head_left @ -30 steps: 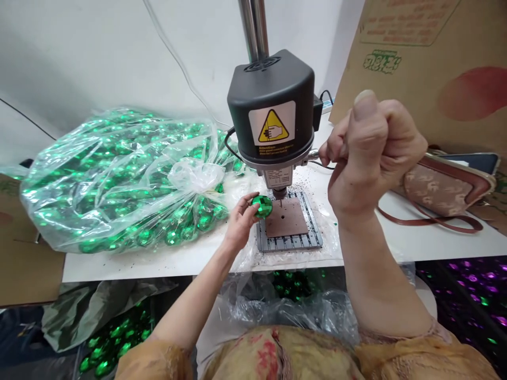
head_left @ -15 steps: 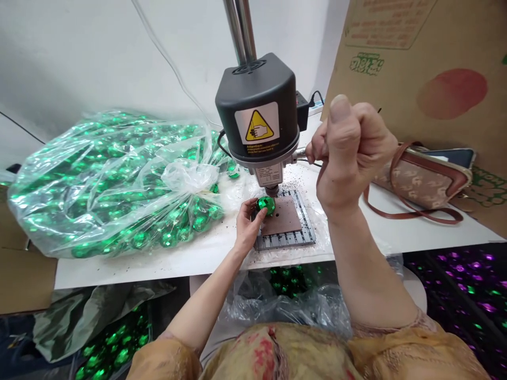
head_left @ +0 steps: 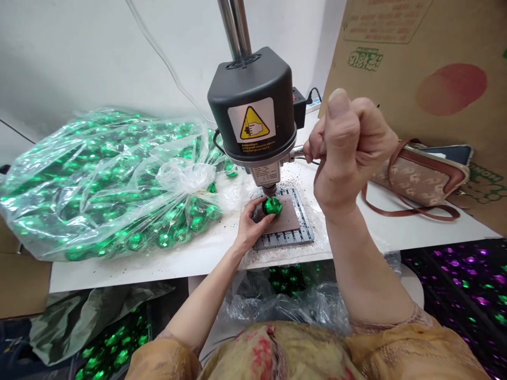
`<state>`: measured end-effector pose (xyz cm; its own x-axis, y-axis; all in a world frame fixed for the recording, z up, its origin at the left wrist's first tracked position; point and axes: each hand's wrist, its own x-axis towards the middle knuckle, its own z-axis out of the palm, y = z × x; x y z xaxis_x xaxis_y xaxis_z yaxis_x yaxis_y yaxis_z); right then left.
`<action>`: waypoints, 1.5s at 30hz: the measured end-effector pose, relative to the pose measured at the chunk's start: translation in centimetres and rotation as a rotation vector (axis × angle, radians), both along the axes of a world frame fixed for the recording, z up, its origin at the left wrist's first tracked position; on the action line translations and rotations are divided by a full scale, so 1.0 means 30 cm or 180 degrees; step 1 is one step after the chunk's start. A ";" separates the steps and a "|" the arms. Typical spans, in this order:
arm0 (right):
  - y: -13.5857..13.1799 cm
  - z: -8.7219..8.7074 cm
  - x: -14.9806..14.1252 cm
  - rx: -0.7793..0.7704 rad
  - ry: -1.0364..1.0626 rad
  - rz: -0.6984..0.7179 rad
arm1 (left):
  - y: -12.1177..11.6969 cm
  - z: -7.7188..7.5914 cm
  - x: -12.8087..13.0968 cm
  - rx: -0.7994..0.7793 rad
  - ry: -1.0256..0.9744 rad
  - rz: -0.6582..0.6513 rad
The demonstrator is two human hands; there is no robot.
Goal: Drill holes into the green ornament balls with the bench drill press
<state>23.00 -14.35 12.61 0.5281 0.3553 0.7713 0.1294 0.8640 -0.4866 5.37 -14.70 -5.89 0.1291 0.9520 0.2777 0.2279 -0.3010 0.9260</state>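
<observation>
A shiny green faceted ball [head_left: 273, 206] sits on the brown board [head_left: 291, 221], pinched at its left side by the thumb and fingers of my left hand [head_left: 251, 224]. Right above the ball is the chuck [head_left: 270, 190] of a black bench drill press [head_left: 251, 105]; whether the bit touches the ball I cannot tell. My right hand [head_left: 350, 148] is raised beside the drill head, closed in a fist around the end of the drill's feed lever [head_left: 298, 152]. Most of the lever is hidden by the hand.
On the left of the white table [head_left: 158, 266] lies a tied clear bag [head_left: 119, 179] of green balls. A patterned handbag [head_left: 423, 177] and a large cardboard box [head_left: 396, 79] stand at right. Purple and green balls [head_left: 467, 285] lie below the table at right.
My left hand has moved the green ball slightly right, from beside the hole in the board to under the chuck. My right hand stays closed on the lever. The view has shifted slightly.
</observation>
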 end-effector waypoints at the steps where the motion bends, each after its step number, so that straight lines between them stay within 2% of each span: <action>1: -0.001 0.001 -0.001 0.0038 0.0019 0.0034 | -0.005 0.004 0.001 0.0013 0.0041 -0.0052; 6: -0.002 0.001 -0.001 0.0145 0.0100 0.0237 | -0.015 0.005 0.018 0.0008 -0.0146 -0.0247; 13: 0.000 -0.001 0.006 -0.0090 0.0043 0.0152 | -0.014 0.006 0.055 -0.0102 -0.0386 -0.0165; 17: 0.000 -0.002 -0.001 0.0120 0.0122 0.0262 | -0.019 0.015 0.066 -0.0137 -0.0415 -0.0189; 21: -0.007 -0.027 -0.014 0.0356 0.0223 0.0144 | -0.024 0.015 0.063 -0.0175 -0.0462 -0.0207; 28: -0.022 -0.084 -0.020 0.0392 0.0204 -0.0089 | -0.028 0.002 0.060 -0.0172 -0.0476 -0.0256; 34: -0.009 -0.107 -0.006 0.0711 0.0065 0.0045 | -0.029 0.001 0.059 -0.0160 -0.0448 -0.0271; 40: -0.009 -0.136 -0.003 0.0612 0.0026 -0.0159 | -0.028 -0.001 0.061 -0.0165 -0.0459 -0.0262; 45: 0.000 -0.149 -0.006 0.0943 0.0051 -0.0049 | -0.026 -0.006 0.062 -0.0151 -0.0499 -0.0245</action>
